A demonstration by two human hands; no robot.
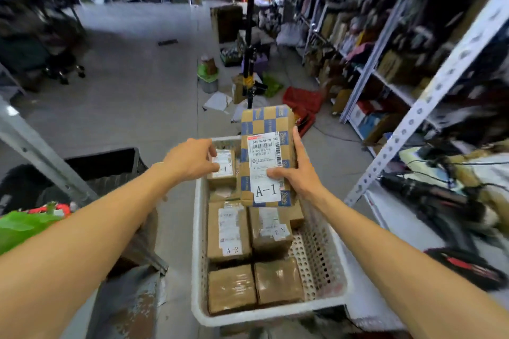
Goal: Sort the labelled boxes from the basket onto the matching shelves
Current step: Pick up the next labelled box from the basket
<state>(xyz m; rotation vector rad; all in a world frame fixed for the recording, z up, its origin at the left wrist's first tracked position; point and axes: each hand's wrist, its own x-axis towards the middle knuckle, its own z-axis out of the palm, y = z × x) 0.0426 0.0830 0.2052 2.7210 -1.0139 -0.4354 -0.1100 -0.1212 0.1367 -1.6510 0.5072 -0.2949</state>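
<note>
Box [265, 154] marked A-1 was gripped by the right hand [298, 173] above the basket [264, 314] at 12 o'clock, label up, likely for reading. Left hand [190, 158] gripped a small box [224, 170] at 11 o'clock.

Two bare forearms [82, 228] (thin pale band [157, 164] at left wrist).

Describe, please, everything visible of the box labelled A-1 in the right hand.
The A-1 box is a flat cardboard carton with a blue-and-tan checker print. A white shipping label with barcodes and a printed A-1 sits on its face. It is held over the basket, gripped by the right hand, thumb on the label.
</note>
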